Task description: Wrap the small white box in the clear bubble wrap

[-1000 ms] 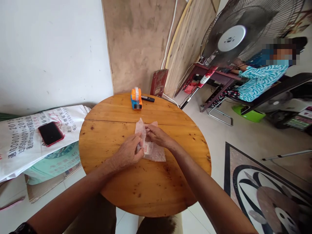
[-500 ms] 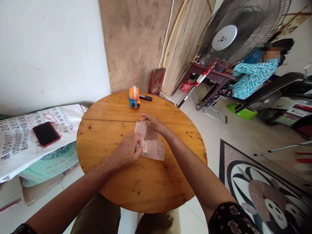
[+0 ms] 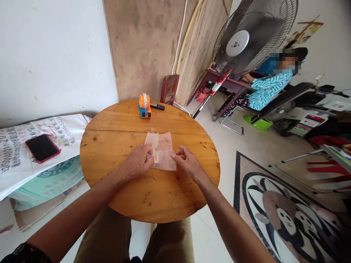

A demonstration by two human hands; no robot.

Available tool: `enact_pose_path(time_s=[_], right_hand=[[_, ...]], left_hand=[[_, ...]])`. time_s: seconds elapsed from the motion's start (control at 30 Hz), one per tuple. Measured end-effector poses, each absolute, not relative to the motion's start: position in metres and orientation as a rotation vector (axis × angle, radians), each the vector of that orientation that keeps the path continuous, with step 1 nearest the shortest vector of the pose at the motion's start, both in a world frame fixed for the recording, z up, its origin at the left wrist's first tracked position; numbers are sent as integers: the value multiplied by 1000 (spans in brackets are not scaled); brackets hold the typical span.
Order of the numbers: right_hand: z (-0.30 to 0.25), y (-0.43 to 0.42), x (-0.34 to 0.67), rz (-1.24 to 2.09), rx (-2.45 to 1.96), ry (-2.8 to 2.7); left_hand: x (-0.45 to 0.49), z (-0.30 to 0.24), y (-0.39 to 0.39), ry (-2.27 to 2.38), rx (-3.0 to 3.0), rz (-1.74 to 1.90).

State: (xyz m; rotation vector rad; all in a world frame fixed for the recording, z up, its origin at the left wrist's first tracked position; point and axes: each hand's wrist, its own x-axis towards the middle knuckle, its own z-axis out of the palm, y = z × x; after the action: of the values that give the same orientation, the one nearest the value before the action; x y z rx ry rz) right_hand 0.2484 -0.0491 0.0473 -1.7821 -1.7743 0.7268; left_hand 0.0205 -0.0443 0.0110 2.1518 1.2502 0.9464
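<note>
A sheet of clear bubble wrap [image 3: 166, 149] lies on the round wooden table, its left part folded over. A small pale item with red print [image 3: 156, 156] shows near its left side. My left hand [image 3: 140, 159] is closed on the wrap's left edge, thumb and fingers pinched together. Just at the right edge, my right hand [image 3: 188, 163] is open with bent, spread fingers; whether a fingertip touches the wrap I cannot tell. A short strip of clear tape [image 3: 153, 130] sticks out past the far edge.
An orange and blue tape dispenser [image 3: 144, 106] stands at the table's [image 3: 148, 197] far side beside a black remote-like object [image 3: 157, 106]. Left lies a phone [image 3: 43, 148] on a white sack [image 3: 13, 164]. A standing fan [image 3: 237, 43] and a seated person [image 3: 270, 87] are at right.
My right hand has moved from the far edge of the bubble wrap to its right edge. The wrap's right part now lies flatter. My left hand keeps its pinch. The camera view has shifted.
</note>
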Motion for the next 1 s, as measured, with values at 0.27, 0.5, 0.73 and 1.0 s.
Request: enact_pose_path(time_s=[0.27, 0.5, 0.73, 1.0], right_hand=[[39, -51, 239, 401, -1924, -1798], [45, -58, 225, 496, -2075, -1897], [44, -53, 213, 403, -2203, -1833], [43, -56, 215, 510, -2188, -1845]], left_hand=[[19, 11, -44, 1244, 2137, 953], [19, 10, -44, 1266, 2177, 938], [19, 8, -42, 1257, 2215, 981], [19, 10, -43, 1290, 2242, 977]])
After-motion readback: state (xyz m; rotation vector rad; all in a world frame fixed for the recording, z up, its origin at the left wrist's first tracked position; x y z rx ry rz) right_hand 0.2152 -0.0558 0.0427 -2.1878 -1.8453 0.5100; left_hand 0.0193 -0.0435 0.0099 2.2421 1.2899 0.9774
